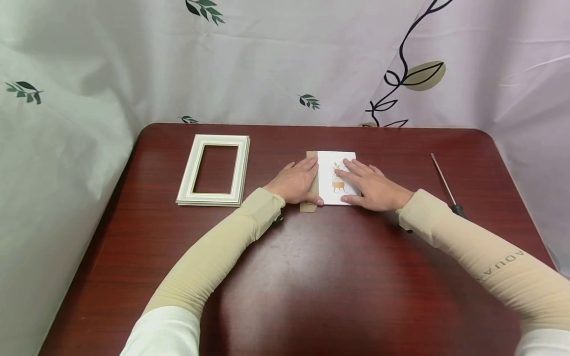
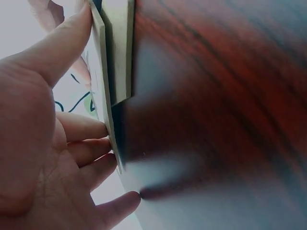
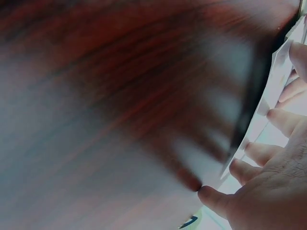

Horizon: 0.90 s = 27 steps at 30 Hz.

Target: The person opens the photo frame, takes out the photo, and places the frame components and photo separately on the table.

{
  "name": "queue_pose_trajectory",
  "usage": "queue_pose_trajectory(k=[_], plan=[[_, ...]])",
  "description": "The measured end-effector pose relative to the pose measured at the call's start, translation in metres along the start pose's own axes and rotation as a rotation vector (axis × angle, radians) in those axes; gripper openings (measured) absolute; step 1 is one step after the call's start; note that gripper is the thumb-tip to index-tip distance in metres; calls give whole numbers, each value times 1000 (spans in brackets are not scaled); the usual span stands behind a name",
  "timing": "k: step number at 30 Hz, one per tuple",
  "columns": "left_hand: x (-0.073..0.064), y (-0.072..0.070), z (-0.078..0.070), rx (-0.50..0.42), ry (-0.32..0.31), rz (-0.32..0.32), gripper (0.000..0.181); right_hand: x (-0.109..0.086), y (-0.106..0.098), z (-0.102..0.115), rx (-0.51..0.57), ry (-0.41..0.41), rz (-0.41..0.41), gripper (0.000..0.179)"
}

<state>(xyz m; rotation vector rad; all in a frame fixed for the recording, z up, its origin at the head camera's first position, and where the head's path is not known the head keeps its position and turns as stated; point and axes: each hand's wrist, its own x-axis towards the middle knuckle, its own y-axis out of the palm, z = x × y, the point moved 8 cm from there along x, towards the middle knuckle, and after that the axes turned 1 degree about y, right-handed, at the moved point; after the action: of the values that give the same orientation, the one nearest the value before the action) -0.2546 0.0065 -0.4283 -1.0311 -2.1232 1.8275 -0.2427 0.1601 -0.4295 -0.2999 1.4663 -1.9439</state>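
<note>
A white card (image 1: 327, 185) printed with an orange pot and plant lies on a brown backing board (image 1: 308, 206), which shows along its left side and at a lower corner. My left hand (image 1: 295, 182) rests at the left edge, thumb and fingers spread along it. In the left wrist view the board's edge (image 2: 106, 91) stands slightly off the table over another strip of board (image 2: 120, 52). My right hand (image 1: 375, 188) lies with extended fingers over the card's right part. In the right wrist view its fingers (image 3: 261, 154) touch the card's edge (image 3: 261, 115).
A cream picture frame (image 1: 187, 180) with a see-through opening lies on the left of the dark red table (image 1: 285, 296). A screwdriver (image 1: 443, 178) with a black handle lies at the right, near my right forearm. Behind the table hangs a leaf-patterned curtain (image 1: 267, 59).
</note>
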Motion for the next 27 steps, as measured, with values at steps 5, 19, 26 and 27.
queue_pose_trajectory(k=[5, 19, 26, 27], plan=[[0, -2, 0, 8, -1, -13, 111, -2, -1, -4, 3, 7, -13, 76], [0, -2, -1, -4, 5, -18, 103, -8, -3, -12, 19, 20, -24, 75], [0, -1, -1, -14, 1, -15, 99, -12, -6, -13, 26, 19, -32, 74], [0, -1, -1, -12, 1, -14, 98, -12, -6, -13, 27, 19, -32, 74]])
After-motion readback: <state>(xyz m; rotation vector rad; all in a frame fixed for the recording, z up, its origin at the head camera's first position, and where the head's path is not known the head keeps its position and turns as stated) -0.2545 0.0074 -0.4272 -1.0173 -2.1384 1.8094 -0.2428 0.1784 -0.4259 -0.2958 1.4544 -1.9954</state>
